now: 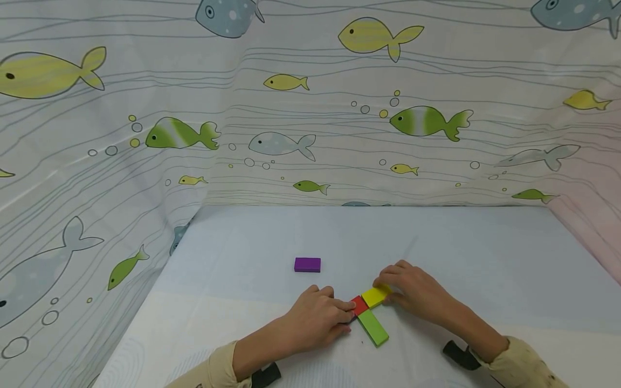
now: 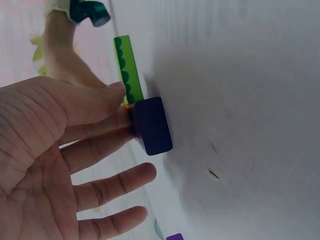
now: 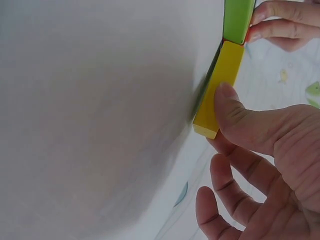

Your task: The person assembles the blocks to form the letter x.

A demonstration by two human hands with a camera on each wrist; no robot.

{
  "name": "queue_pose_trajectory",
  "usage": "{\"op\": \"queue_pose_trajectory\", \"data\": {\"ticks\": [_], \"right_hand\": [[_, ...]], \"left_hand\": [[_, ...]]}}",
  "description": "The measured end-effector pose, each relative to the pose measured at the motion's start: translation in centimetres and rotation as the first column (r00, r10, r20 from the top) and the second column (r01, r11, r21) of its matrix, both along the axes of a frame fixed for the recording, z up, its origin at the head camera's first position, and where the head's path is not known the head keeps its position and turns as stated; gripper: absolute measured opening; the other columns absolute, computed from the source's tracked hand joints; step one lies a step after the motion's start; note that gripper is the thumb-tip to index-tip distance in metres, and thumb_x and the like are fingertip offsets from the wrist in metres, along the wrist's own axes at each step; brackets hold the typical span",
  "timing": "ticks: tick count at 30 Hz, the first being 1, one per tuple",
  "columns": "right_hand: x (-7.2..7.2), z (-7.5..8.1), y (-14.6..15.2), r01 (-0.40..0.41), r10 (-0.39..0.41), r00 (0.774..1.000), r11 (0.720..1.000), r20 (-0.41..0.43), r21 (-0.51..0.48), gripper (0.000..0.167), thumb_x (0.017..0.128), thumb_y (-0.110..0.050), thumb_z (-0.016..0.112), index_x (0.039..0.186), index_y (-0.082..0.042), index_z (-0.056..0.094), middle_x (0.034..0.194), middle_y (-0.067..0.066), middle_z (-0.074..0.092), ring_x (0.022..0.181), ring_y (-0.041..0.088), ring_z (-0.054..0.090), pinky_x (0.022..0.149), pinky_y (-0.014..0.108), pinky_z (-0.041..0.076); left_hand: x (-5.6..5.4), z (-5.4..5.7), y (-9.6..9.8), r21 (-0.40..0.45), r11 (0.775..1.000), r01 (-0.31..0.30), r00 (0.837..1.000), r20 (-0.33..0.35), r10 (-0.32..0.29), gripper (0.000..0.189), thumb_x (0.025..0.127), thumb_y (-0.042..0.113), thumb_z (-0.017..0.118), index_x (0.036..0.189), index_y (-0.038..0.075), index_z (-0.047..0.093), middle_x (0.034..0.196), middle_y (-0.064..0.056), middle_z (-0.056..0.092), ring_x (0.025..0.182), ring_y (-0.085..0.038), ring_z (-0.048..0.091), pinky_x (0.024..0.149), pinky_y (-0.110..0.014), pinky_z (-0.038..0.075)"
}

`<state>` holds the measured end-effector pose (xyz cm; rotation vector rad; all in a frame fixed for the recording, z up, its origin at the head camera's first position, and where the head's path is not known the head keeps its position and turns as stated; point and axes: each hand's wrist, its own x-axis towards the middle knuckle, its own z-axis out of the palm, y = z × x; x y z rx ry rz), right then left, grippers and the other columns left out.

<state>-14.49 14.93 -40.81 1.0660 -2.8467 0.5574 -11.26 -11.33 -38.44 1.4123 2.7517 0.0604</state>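
Red (image 1: 359, 306), yellow (image 1: 375, 296), green (image 1: 373, 327) and dark blue (image 2: 154, 126) blocks meet on the table. My left hand (image 1: 317, 319) touches the red and dark blue blocks with its extended index and middle fingers. Its thumb lies near the green block's inner end, and its other two fingers are spread apart. At the yellow block's outer end, my right hand (image 1: 419, 293) pinches that block between thumb and index finger. The other right fingers are loosely bent beside it. The left fingers partly cover the red block in the head view.
A purple block (image 1: 308, 264) lies by itself farther back on the white table (image 1: 233, 253). Fish-printed curtains (image 1: 310, 113) hang behind the table and along its left side. A pinkish cloth (image 1: 594, 205) borders the right side. Dark wrist devices (image 1: 461, 355) sit beneath both wrists.
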Motion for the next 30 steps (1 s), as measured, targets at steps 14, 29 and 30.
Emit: {"op": "queue_pose_trajectory", "data": {"ticks": [14,29,30], "right_hand": [[-0.10,-0.01,-0.17,-0.033,0.033,0.999,0.999,-0.011,-0.006,0.033,0.074,-0.012,0.086,0.104,-0.018,0.074,0.106,-0.005,0.068,0.098,0.021,0.057,0.083,0.039,0.052],[-0.33,-0.38,-0.18,-0.042,0.042,0.999,0.999,-0.018,-0.002,0.034,0.075,-0.013,0.086,0.106,-0.020,0.074,0.106,-0.007,0.067,0.098,0.019,0.057,0.084,0.038,0.051],[-0.33,-0.36,-0.16,-0.042,0.042,0.999,0.999,-0.017,-0.002,0.034,0.075,-0.014,0.086,0.106,-0.020,0.074,0.106,-0.007,0.067,0.098,0.019,0.056,0.084,0.038,0.051]], "left_hand": [[0.01,0.00,0.07,0.009,1.000,-0.004,1.000,0.030,0.004,0.031,0.091,0.037,0.071,0.121,0.029,0.073,0.124,0.014,0.065,0.073,-0.006,0.042,0.059,-0.020,0.027],[0.07,-0.17,0.01,0.019,1.000,0.007,1.000,-0.014,-0.006,0.028,0.091,0.038,0.071,0.118,0.029,0.074,0.122,0.014,0.066,0.072,-0.006,0.041,0.058,-0.020,0.025],[0.07,-0.22,0.01,0.023,1.000,0.011,1.000,-0.028,-0.011,0.028,0.091,0.037,0.071,0.117,0.029,0.075,0.122,0.014,0.067,0.071,-0.007,0.040,0.057,-0.020,0.025]]}}
